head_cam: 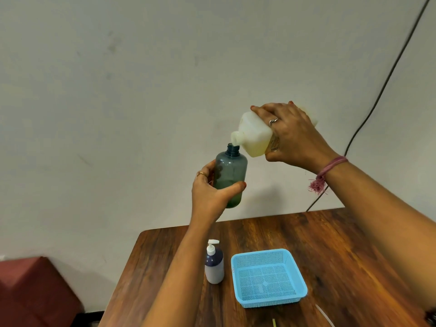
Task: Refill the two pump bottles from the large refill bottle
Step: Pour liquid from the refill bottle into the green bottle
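My left hand (210, 194) grips a translucent grey-blue bottle (230, 173) with no pump on it, held upright high above the table. My right hand (292, 135) grips the large white refill bottle (253, 134), tipped down to the left with yellowish liquid inside. Its open mouth sits right at the grey-blue bottle's neck. A second bottle (214, 265), dark blue on top and pale below, stands on the table with its white pump fitted.
A light blue mesh basket (269, 277) with nothing in it sits on the wooden table (330, 251), right of the standing pump bottle. A dark cable (368, 114) runs down the wall at the right. A reddish-brown seat (35, 291) is at lower left.
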